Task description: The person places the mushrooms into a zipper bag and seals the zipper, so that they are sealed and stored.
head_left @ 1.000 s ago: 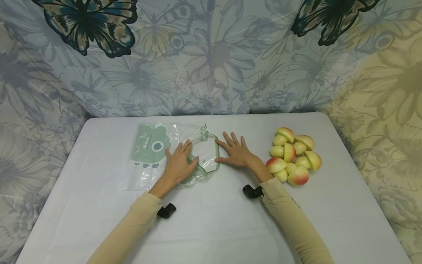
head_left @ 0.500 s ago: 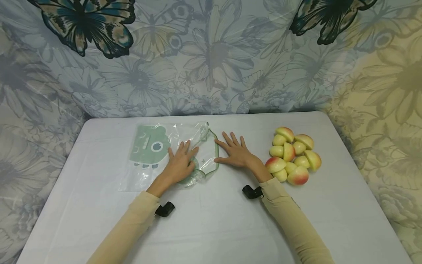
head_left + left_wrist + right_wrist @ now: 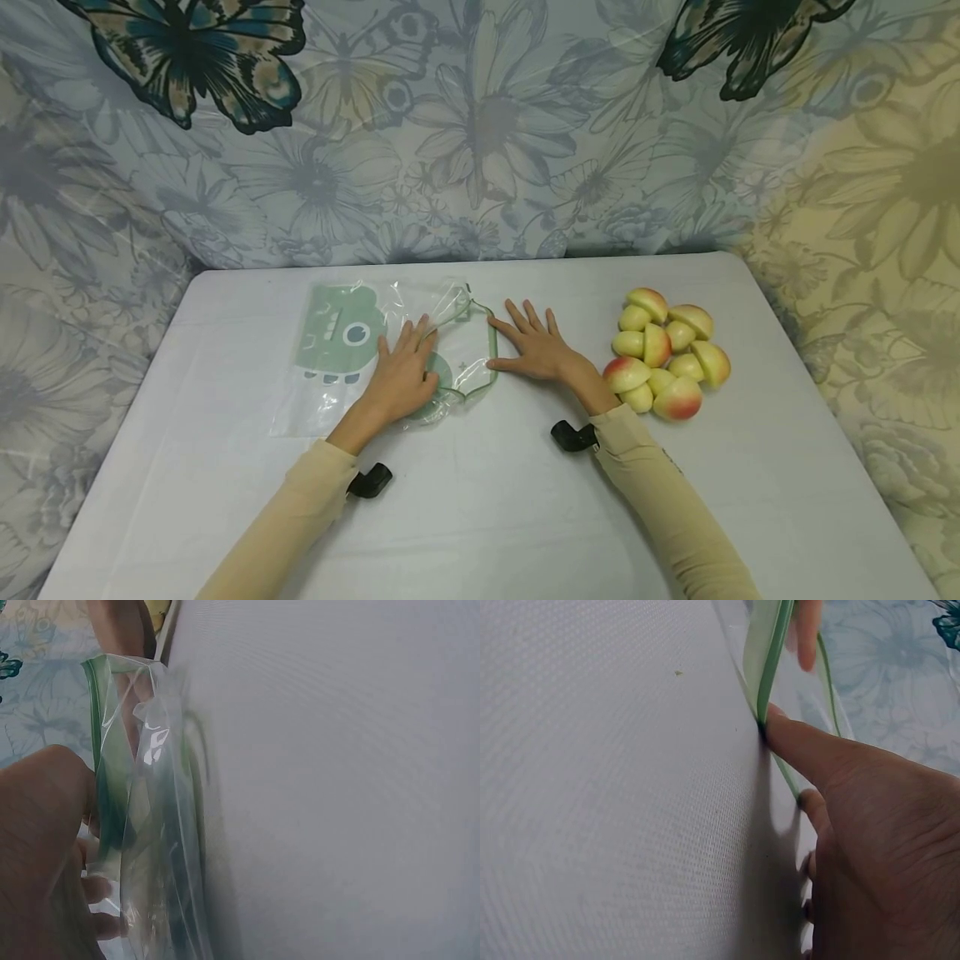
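A clear zip bag point(image 3: 341, 333) printed with a green cartoon creature lies on the white table, its green-edged mouth spread toward the right. My left hand point(image 3: 399, 379) rests on the bag near its mouth, fingers extended. In the left wrist view, the raised clear plastic point(image 3: 154, 795) stands beside that hand and partly hides its fingertips. My right hand point(image 3: 542, 346) lies with fingers spread on the table. Its thumb and index fingertip touch the green rim of the mouth; in the right wrist view the thumb point(image 3: 802, 746) presses at the green strip point(image 3: 775, 664).
Several apple pieces point(image 3: 667, 354), yellow-green with red patches, are grouped on the table point(image 3: 480, 517) right of my right forearm. A patterned cloth point(image 3: 480, 167) with butterflies and flowers hangs behind the table. Each wrist carries a small black camera point(image 3: 573, 436).
My left hand has shifted slightly left, and its fingers, more spread half a second ago, are closer together. The bag mouth's upper edge rose, then sank again. The right hand stays put.
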A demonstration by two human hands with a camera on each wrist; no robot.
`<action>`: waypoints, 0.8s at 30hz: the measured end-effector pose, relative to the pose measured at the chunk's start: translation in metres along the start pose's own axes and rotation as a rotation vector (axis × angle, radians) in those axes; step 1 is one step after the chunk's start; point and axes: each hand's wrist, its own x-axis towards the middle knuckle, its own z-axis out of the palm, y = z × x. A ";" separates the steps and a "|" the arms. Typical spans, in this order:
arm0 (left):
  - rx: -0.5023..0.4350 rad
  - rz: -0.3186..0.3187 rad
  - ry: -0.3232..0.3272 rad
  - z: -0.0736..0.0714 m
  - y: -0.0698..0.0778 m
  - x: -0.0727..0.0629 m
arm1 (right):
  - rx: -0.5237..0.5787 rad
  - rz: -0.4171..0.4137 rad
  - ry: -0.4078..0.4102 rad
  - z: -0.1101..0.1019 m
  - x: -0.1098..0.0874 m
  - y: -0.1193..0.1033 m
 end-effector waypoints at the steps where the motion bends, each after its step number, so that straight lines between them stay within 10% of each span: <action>1: 0.011 0.005 0.006 0.000 0.000 -0.001 | -0.001 -0.001 0.001 0.000 0.000 0.000; 24: 0.091 0.014 0.122 -0.010 0.002 -0.003 | 0.021 -0.006 -0.004 0.005 0.005 0.007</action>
